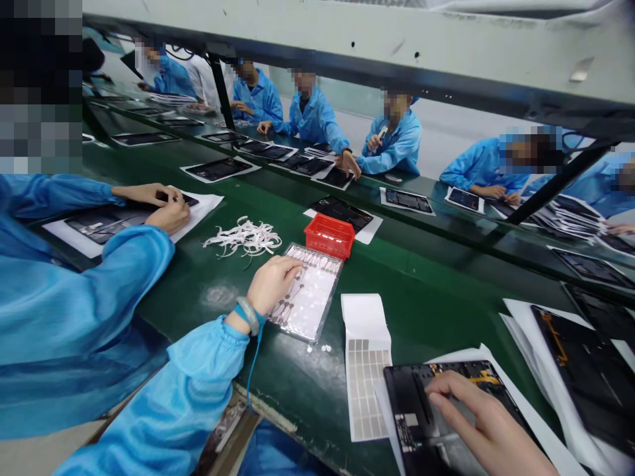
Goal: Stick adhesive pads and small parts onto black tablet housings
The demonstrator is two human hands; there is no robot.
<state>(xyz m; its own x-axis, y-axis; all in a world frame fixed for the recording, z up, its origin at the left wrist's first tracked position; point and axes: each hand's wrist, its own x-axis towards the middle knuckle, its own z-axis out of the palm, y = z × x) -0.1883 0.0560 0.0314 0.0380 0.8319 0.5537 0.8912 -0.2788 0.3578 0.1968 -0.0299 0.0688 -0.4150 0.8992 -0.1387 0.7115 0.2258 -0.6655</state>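
Observation:
My left hand [274, 285], with a wristband and blue cord at the wrist, reaches over a clear-edged tray [317, 297]. Rows of small dark parts with thin wires lie on that tray. Its fingers are pinched together at the tray's left side; what they hold, if anything, is hidden. My right hand [479, 423] is above an open black tablet housing [411, 390] lying on white paper. Thumb and forefinger come together over the housing, and anything between them is too small to make out. A sheet of grey rectangular stickers [370, 390] lies between the hands.
A red bin [329, 237] stands behind the tray, near a heap of white strips [248, 237]. More housings on paper [585, 370] lie at right. At left a co-worker's hands [166, 208] work on another housing. A shelf beam [347, 46] crosses overhead; several people sit opposite.

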